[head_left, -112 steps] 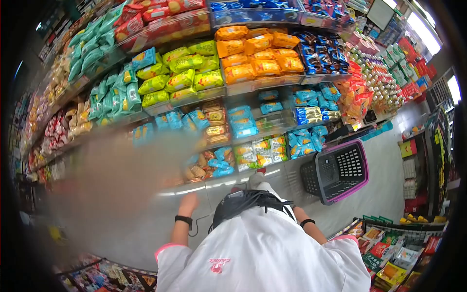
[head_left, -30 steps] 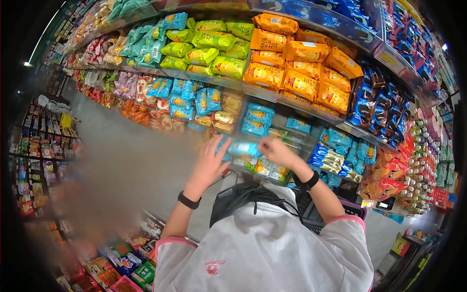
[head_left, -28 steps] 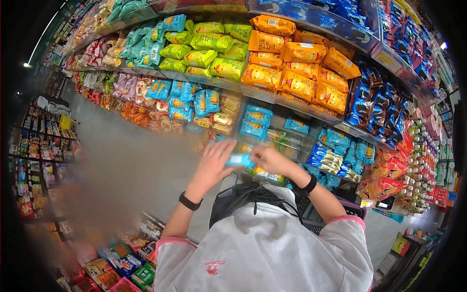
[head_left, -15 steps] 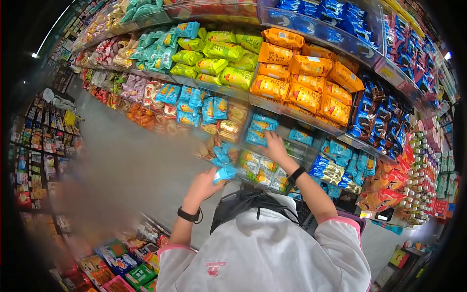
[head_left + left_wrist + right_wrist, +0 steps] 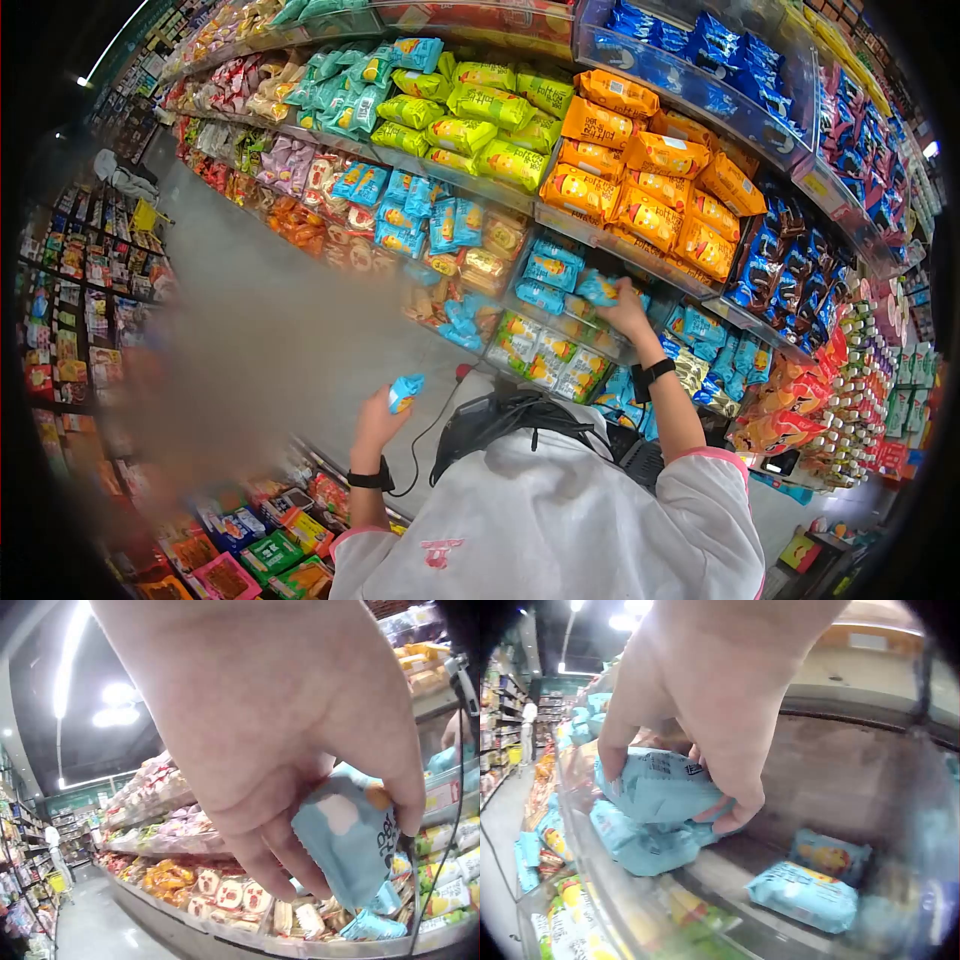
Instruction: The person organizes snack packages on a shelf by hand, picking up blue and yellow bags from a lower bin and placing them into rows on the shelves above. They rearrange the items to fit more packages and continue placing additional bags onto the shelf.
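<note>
My left hand (image 5: 375,425) grips a light blue snack packet (image 5: 406,392), held low over the aisle floor and apart from the shelf. In the left wrist view that blue packet (image 5: 349,832) is pinched between thumb and fingers. Over a clear bin, my right hand (image 5: 627,312) holds another light blue packet (image 5: 597,288). The right wrist view shows its thumb and fingers around this packet (image 5: 664,787), which overlaps a second packet (image 5: 641,844) beneath it. Two more blue packets (image 5: 802,896) lie farther along inside the bin.
Orange packets (image 5: 645,200) and green packets (image 5: 480,110) fill the tier above. White-and-green packets (image 5: 550,355) stand below the bin. A black cable (image 5: 415,440) hangs beside the left wrist. In the left wrist view, a person (image 5: 56,851) stands far down the aisle.
About a second ago both hands were at one blue packet. The left hand has since drawn down and left with a packet; the right went to the bin and now holds another.
</note>
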`<control>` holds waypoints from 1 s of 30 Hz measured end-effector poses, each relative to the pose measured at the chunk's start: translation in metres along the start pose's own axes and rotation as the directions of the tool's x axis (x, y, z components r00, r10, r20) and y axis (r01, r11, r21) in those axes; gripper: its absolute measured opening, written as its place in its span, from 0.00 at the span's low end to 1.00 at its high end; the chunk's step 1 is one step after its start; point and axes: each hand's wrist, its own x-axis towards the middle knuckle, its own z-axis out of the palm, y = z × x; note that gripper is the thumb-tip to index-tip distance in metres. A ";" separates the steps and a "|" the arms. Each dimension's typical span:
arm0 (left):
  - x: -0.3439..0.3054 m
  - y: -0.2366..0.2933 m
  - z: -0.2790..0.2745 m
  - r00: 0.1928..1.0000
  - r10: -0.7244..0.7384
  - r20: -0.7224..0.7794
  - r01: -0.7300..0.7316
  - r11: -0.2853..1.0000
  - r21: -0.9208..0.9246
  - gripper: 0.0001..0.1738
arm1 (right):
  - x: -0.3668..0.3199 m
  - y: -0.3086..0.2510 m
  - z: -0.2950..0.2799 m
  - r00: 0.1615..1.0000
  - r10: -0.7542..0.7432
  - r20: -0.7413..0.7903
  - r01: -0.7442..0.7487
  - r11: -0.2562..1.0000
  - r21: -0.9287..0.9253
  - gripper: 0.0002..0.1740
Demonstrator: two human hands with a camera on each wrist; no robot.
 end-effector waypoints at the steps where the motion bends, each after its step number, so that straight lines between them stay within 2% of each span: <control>1: -0.001 -0.002 0.000 1.000 0.005 0.000 -0.005 1.000 0.006 0.21 | 0.002 0.010 -0.003 0.995 0.075 -0.059 -0.077 0.996 -0.039 0.35; 5: 0.002 0.002 0.004 1.000 0.010 0.013 -0.010 1.000 0.030 0.21 | 0.011 0.028 0.005 0.967 0.233 -0.107 -0.253 0.935 -0.250 0.34; 7: 0.007 0.008 0.004 1.000 0.016 -0.001 -0.016 1.000 0.002 0.21 | -0.005 -0.020 -0.001 0.941 0.293 -0.167 -0.336 0.857 -0.390 0.33; 8: 0.008 0.009 0.004 1.000 0.018 -0.008 -0.018 1.000 -0.012 0.21 | -0.011 -0.032 -0.005 0.978 0.117 -0.171 -0.181 0.883 -0.433 0.26; 9: 0.010 0.009 0.004 1.000 0.013 -0.004 -0.013 1.000 -0.013 0.21 | -0.002 -0.033 0.004 0.996 0.084 -0.019 -0.084 0.896 -0.436 0.25; 11: 0.012 0.010 0.007 1.000 0.003 0.003 -0.003 1.000 -0.019 0.21 | 0.021 -0.029 0.027 0.959 0.011 0.284 0.108 0.910 -0.400 0.24; 12: 0.012 0.011 0.007 1.000 -0.002 0.011 0.002 1.000 -0.007 0.21 | 0.019 -0.037 0.032 0.928 -0.120 0.352 0.199 0.960 -0.198 0.21; 13: 0.012 0.012 0.006 1.000 -0.007 0.019 0.007 1.000 0.007 0.21 | 0.017 -0.044 0.039 0.883 -0.261 0.389 0.277 0.961 0.016 0.18; 16: 0.009 0.013 0.006 0.999 -0.044 0.022 0.043 0.999 0.027 0.21 | 0.031 -0.039 0.075 0.894 -0.294 0.338 0.347 0.932 -0.107 0.21; 19: 0.000 0.012 0.006 0.996 -0.081 0.031 0.081 0.997 0.018 0.21 | 0.043 -0.043 0.094 0.898 -0.154 0.413 0.252 0.948 -0.195 0.26; 22: -0.007 0.009 0.010 0.995 -0.096 0.040 0.096 0.995 -0.013 0.22 | 0.032 -0.062 0.092 0.933 0.008 0.359 0.112 0.944 -0.312 0.31; 25: -0.014 0.000 0.016 0.992 -0.120 0.049 0.121 0.992 -0.022 0.22 | 0.024 -0.087 0.078 0.895 0.108 0.433 0.078 0.918 -0.389 0.36; 28: -0.017 -0.006 0.022 0.987 -0.145 0.062 0.147 0.989 -0.017 0.22 | 0.022 -0.091 0.076 0.925 0.079 0.371 0.057 0.938 -0.342 0.38; 30: -0.017 -0.006 0.023 0.985 -0.155 0.073 0.156 0.988 -0.017 0.23 | 0.030 -0.083 0.081 0.896 0.081 0.436 0.061 0.951 -0.304 0.35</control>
